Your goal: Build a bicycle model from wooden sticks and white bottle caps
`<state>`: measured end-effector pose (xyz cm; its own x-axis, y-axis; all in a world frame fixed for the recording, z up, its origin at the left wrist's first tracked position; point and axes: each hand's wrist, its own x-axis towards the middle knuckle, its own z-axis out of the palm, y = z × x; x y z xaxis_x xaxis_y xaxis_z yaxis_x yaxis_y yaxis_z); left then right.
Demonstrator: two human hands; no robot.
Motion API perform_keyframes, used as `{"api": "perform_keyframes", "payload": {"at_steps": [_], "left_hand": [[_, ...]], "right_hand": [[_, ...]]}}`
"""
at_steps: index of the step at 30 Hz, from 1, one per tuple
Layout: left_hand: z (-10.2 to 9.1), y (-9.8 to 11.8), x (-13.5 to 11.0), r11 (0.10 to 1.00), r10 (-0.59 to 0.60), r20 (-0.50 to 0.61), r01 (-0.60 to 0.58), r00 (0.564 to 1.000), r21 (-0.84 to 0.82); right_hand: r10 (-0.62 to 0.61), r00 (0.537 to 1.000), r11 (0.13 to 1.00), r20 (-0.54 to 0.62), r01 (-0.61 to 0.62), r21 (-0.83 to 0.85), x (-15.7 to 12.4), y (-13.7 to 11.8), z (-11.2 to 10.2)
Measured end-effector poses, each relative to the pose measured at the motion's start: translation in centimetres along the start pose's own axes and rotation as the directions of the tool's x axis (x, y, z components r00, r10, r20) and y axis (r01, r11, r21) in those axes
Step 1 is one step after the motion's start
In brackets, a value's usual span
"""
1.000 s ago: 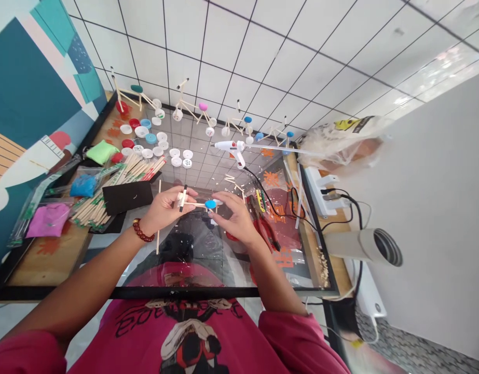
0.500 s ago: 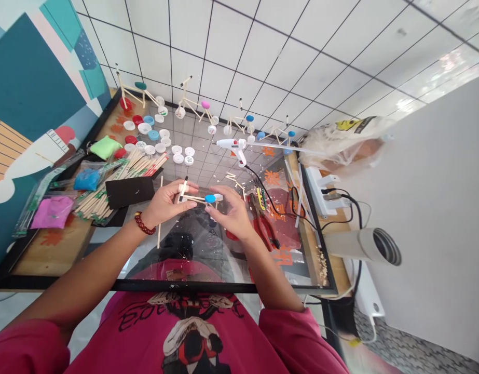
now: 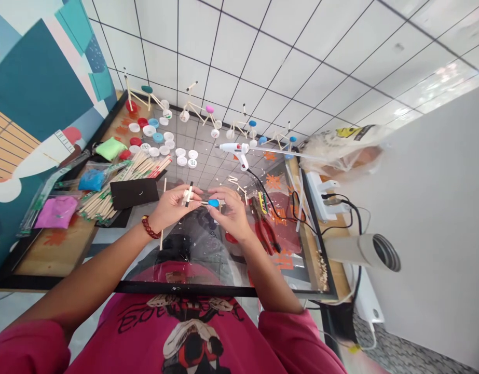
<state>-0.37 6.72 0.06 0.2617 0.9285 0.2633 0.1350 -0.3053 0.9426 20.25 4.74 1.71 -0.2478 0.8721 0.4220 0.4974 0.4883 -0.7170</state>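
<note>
Between my hands, above the glass tabletop, is a small stick model (image 3: pixel 189 194) with a black-ended crossbar and a blue oval seat (image 3: pixel 213 203). It resembles the little stick bicycles lined up at the back. My left hand (image 3: pixel 172 209) pinches the crossbar end, thumb and fingers closed around the sticks. At the seat end, my right hand (image 3: pixel 232 212) closes its thumb and fingertips. Part of the frame is hidden by fingers. A loose stick (image 3: pixel 162 241) lies beneath my left wrist.
A white glue gun (image 3: pixel 236 150) lies beyond my hands, its cord trailing right. Red-handled pliers (image 3: pixel 265 234) and a cutter (image 3: pixel 261 202) lie right. Bottle caps (image 3: pixel 158 137), bundled chopsticks (image 3: pixel 95 203), a black card (image 3: pixel 134 192) and bagged clay (image 3: pixel 58 212) are left.
My hands have come closer together. The stick model has turned, so its frame looks shorter and the blue seat sits nearer my right fingertips. The whole view has shifted slightly.
</note>
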Motion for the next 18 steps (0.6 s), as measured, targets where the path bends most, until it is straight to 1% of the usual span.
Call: {"api": "perform_keyframes", "payload": {"at_steps": [6, 11, 15, 18], "left_hand": [[0.13, 0.10, -0.09, 1.000, -0.010, -0.005, 0.010, 1.000, -0.015], [0.00, 0.09, 0.07, 1.000, 0.001, -0.002, -0.001, 1.000, -0.010], [-0.15, 0.21, 0.19, 1.000, 0.001, 0.012, -0.001, 1.000, -0.001], [-0.02, 0.22, 0.15, 1.000, -0.003, 0.000, 0.003, 1.000, -0.005]], "right_hand": [[-0.009, 1.000, 1.000, -0.012, 0.010, 0.018, 0.11, -0.02, 0.19], [0.001, 1.000, 1.000, 0.031, -0.001, -0.009, 0.14, 0.09, 0.11], [-0.038, 0.999, 0.998, 0.031, 0.039, -0.053, -0.08, 0.29, -0.18], [-0.066, 0.998, 0.993, 0.019, 0.068, -0.097, -0.32, 0.33, -0.54]]}}
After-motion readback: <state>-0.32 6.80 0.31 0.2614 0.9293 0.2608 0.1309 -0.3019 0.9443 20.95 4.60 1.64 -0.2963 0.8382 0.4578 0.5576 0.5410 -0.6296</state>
